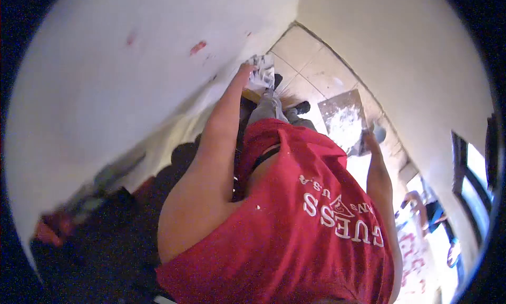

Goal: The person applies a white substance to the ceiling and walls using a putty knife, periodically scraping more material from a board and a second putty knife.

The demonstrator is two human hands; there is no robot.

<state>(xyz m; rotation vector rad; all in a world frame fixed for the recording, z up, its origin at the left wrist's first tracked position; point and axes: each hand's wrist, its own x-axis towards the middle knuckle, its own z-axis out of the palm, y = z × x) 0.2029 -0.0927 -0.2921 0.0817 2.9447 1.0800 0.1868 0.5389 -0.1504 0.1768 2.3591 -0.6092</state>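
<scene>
My left hand (247, 70) reaches down beside the white wall, its fingers closed at the edge of a flat, white-smeared piece with dark patches (262, 67). My right hand (370, 139) is low on the other side, its fingers around the near corner of a grey-brown square board (341, 101). A thick white paste (345, 126) lies spread over much of that board. Both arms extend past my red shirt (284, 219), and my shoes show between the hands. A pale blue-grey round thing (379, 132) is just beyond my right hand.
The white wall (158, 67) rises close on the left, with red smears (198, 47). A second wall (379, 46) meets it at the corner over a tiled floor (298, 54). Another person's arm (419, 206) shows at lower right. Dark, blurred items lie at lower left.
</scene>
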